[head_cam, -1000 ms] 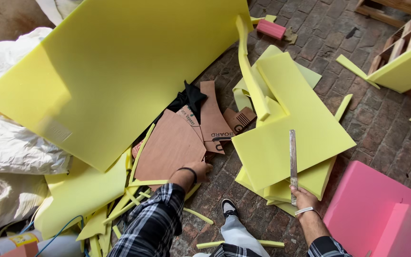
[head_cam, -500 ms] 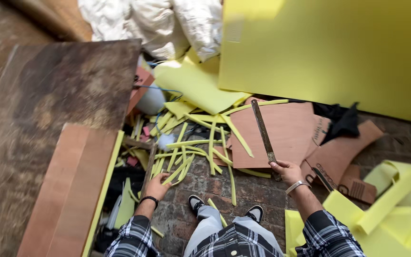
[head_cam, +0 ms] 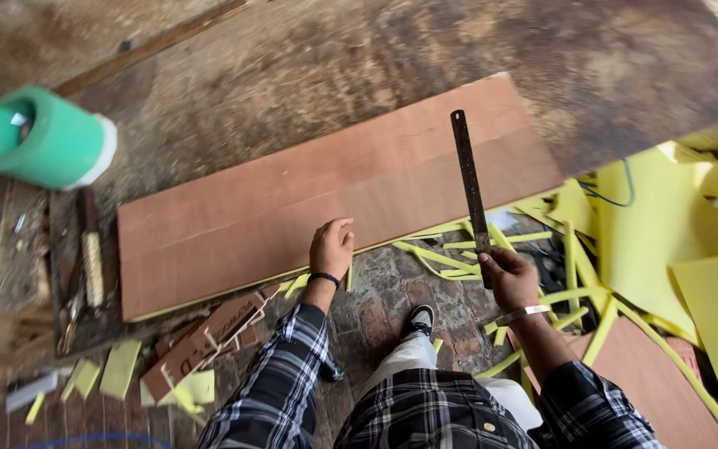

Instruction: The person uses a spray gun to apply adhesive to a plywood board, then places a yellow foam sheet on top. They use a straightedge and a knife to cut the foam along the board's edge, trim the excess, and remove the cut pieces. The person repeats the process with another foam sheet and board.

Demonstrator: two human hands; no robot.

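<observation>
Turned from the floor scraps to the tabletop [head_cam: 292, 58]: left hand [head_cam: 331, 248] now flat, fingers loosely spread, on brown board [head_cam: 309, 199] at centre; right hand [head_cam: 508, 278] gripping steel ruler [head_cam: 469, 179] above it.

Left hand [head_cam: 331, 248] spread flat, right hand [head_cam: 508, 278] fisted.

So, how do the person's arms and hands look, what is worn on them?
Both arms wear black-and-white plaid sleeves, pushed up below the elbows. The left hand has a thin dark band at the wrist; the right hand has a silver metal bangle. Both hands are bare, without gloves.
</observation>
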